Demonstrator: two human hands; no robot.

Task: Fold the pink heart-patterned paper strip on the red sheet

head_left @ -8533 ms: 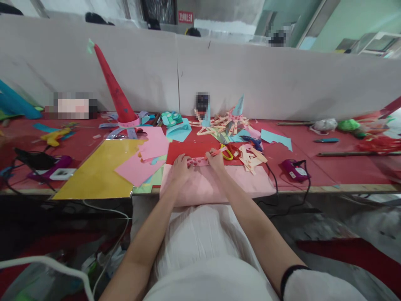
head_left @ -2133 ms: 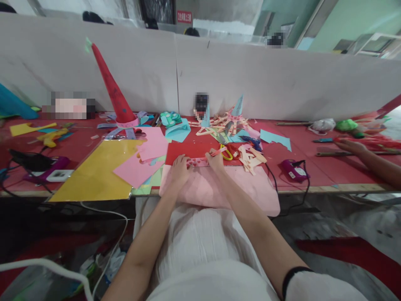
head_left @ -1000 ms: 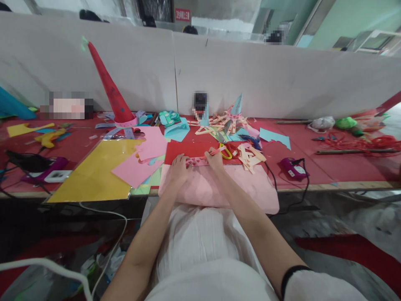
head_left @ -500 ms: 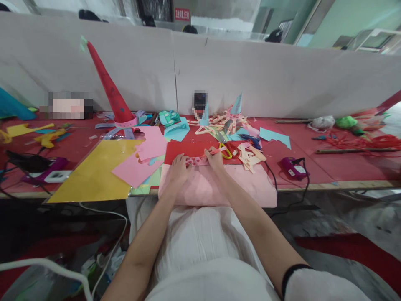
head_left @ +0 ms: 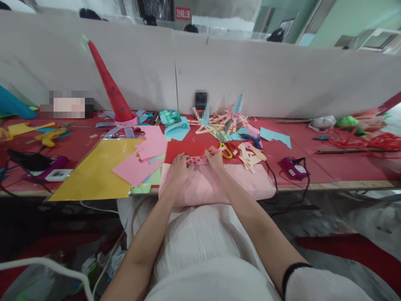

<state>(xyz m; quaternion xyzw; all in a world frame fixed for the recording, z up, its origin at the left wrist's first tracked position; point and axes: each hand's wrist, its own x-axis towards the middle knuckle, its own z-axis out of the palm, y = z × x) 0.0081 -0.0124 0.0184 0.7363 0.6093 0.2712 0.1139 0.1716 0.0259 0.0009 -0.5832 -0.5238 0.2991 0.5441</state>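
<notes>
Red-topped workbench (head_left: 327, 170) | left hand (head_left: 179, 168): fingers on pink patterned strip (head_left: 198, 161), grip unclear | right hand (head_left: 214, 159): fingers closed around pink pen (head_left: 220, 149) | strip: on red sheet (head_left: 177, 150) | progress: apparently mid-step, no marks discernible, remainder unclear

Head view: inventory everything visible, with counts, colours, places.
table: one, red, middle
patterned strip: one, pink, centre front
pen: one, pink, strip's right end
backing sheet: one, red, under strip
mat: one, pink, front edge
flat sheet: one, yellow, left front
tall cone: one, red, left rear
small cones: two, light blue, centre rear
paper strips: uncountable, cream, right of centre
boxes: two, purple, left and right
wall sign: one, red, top
left hand: one, bare, on strip
right hand: one, holding pen
</notes>
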